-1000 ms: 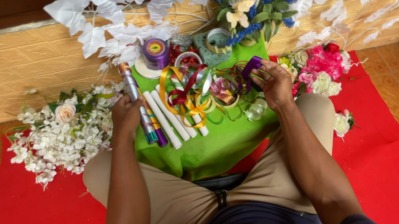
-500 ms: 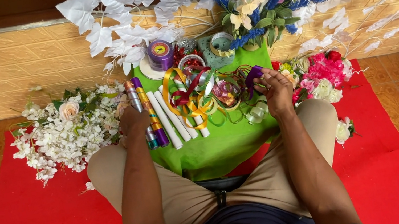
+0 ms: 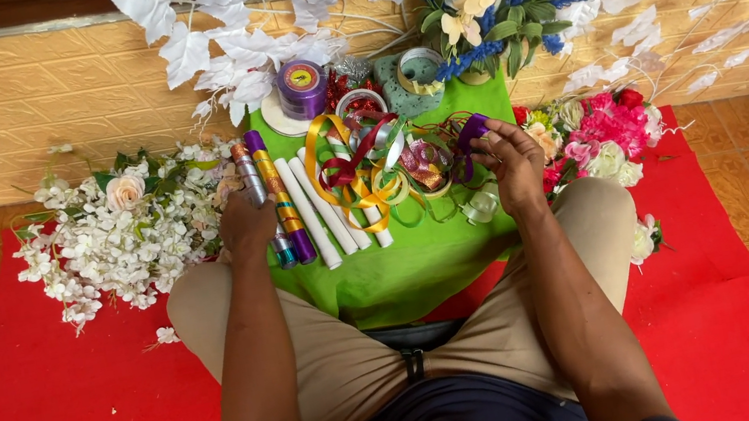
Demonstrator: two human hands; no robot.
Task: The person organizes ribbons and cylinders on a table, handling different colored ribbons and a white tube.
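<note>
Ribbon sorting seemed in hand: right hand [image 3: 510, 157] pinched the purple ribbon [image 3: 471, 133], left hand [image 3: 247, 224] grasped a foil roll [image 3: 256, 195]; next probably needed careful untangling.

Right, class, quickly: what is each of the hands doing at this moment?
Left hand: closed around the rolls of wrapping foil.
Right hand: fingers pinching a purple ribbon.

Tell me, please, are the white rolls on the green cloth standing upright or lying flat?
Lying flat. The white rolls lie side by side lengthwise on the green cloth, beside the left hand.
</note>
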